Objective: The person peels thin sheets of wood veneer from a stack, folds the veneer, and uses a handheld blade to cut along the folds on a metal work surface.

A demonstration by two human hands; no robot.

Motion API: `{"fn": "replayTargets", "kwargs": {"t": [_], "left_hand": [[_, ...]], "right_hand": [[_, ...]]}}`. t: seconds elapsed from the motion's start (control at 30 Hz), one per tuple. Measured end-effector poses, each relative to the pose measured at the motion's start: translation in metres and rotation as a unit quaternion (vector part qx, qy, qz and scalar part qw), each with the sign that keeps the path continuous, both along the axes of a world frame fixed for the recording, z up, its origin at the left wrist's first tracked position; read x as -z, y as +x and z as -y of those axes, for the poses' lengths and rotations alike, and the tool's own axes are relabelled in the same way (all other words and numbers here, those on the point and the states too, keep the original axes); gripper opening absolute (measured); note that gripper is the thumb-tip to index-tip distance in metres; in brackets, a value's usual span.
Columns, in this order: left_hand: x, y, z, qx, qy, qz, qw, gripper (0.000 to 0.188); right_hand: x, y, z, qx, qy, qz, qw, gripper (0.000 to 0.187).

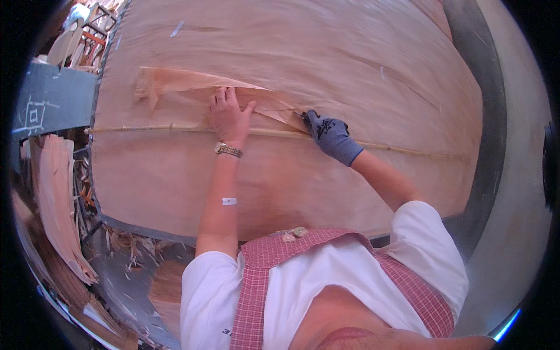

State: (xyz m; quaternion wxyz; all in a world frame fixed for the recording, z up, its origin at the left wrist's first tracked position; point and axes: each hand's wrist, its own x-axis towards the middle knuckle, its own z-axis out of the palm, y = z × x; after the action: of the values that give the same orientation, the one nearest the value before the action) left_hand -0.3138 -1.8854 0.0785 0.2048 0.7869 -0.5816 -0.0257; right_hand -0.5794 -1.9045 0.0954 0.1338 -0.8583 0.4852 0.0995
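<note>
A broad stack of thin reddish-brown wood veneer sheets (280,175) lies in front of me. My left hand (228,119), bare with a wristwatch, presses flat on it, fingers apart. Under and beside those fingers, a torn, lifted strip of veneer (192,79) stretches left and tapers right. My right hand (332,135), in a grey-blue glove, is closed around what looks like a small knife (301,115); its tip meets the strip's right end, and the handle is mostly hidden. A long thin wooden stick (169,127) runs across the sheets just below both hands.
Dark edging (487,146) and a pale curved surface (522,192) border the sheets on the right. On the left are a blue-grey board (55,96) with white markings and a bundle of veneer offcuts (55,198). Wood scraps (137,245) litter the lower left.
</note>
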Motion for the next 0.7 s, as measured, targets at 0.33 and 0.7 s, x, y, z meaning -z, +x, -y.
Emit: {"fn": "replayTargets", "kwargs": {"t": [0.33, 0.7], "left_hand": [[-0.012, -0.004, 0.003, -0.022, -0.001, -0.008, 1.000, 0.103], [-0.012, -0.004, 0.001, -0.025, -0.002, 0.040, 0.999, 0.120]], "right_hand": [[-0.044, 0.016, -0.038, -0.040, -0.106, 0.162, 0.980, 0.018], [-0.022, 0.058, 0.019, 0.044, 0.055, 0.222, 0.972, 0.044]]}}
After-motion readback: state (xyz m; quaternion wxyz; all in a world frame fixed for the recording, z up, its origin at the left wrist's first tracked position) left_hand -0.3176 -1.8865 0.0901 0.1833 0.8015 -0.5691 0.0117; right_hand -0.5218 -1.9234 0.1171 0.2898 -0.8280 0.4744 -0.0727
